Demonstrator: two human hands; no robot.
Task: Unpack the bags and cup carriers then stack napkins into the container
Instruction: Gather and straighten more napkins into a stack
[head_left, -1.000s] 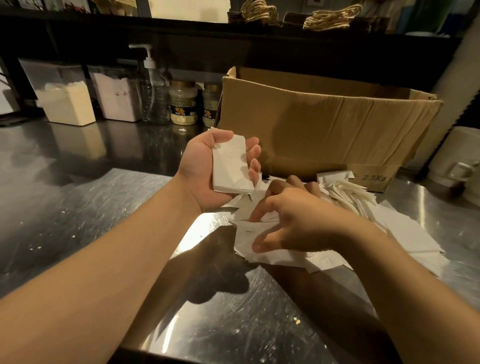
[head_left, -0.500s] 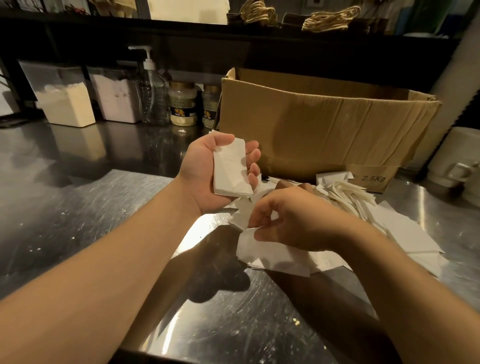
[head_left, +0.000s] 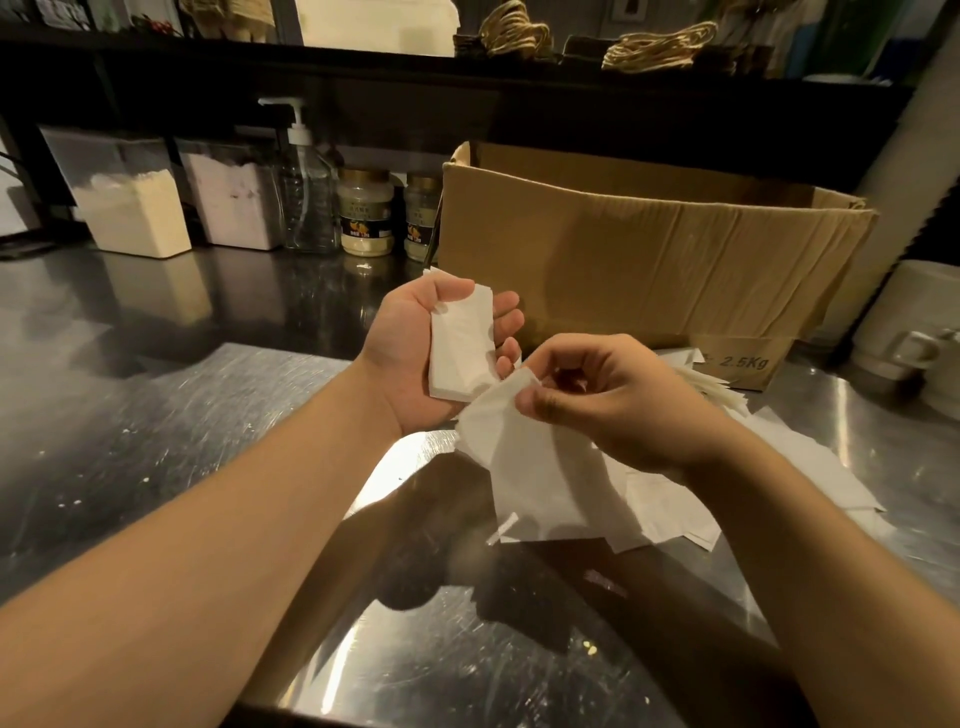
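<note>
My left hand is palm up above the steel counter and holds a small stack of folded white napkins, thumb over the top and fingers curled round the right edge. Just to its right, my right hand pinches the top corner of a single white napkin that hangs down, lifted off the counter. A loose pile of white napkins lies on the counter under and behind my right wrist. More folded napkins fan out by the box.
An open cardboard box stands behind the hands. At the back left are two powder containers, a pump bottle and two jars. White mugs stand at the right edge. The steel counter stretches left.
My right hand has picked one napkin off the pile and raised it toward the stack in my left hand. The left hand has stayed nearly still.
</note>
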